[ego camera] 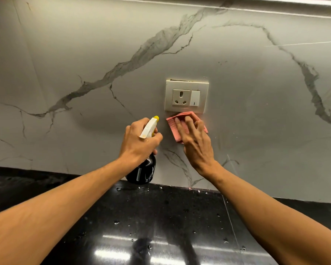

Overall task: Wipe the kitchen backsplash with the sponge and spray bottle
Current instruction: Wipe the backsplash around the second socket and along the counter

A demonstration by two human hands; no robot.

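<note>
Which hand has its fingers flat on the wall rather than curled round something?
The right hand, fingers spread flat on the pink sponge cloth just below the socket plate. The left hand is curled round the spray bottle instead.

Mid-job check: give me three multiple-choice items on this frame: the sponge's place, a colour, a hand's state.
1. Where is the flat pink sponge cloth?
A. in a sink
B. on the marble-patterned backsplash, just below the cream socket plate
C. on a shelf
2. What colour is the nozzle tip of the black spray bottle?
A. red
B. blue
C. yellow
3. What is the left hand doing?
A. gripping the spray bottle
B. hanging idle
C. lying flat on the wall
Key: 1 B, the right hand presses it flat there; 2 C, the tip shows yellow; 3 A, its fingers curl round the bottle.
</note>
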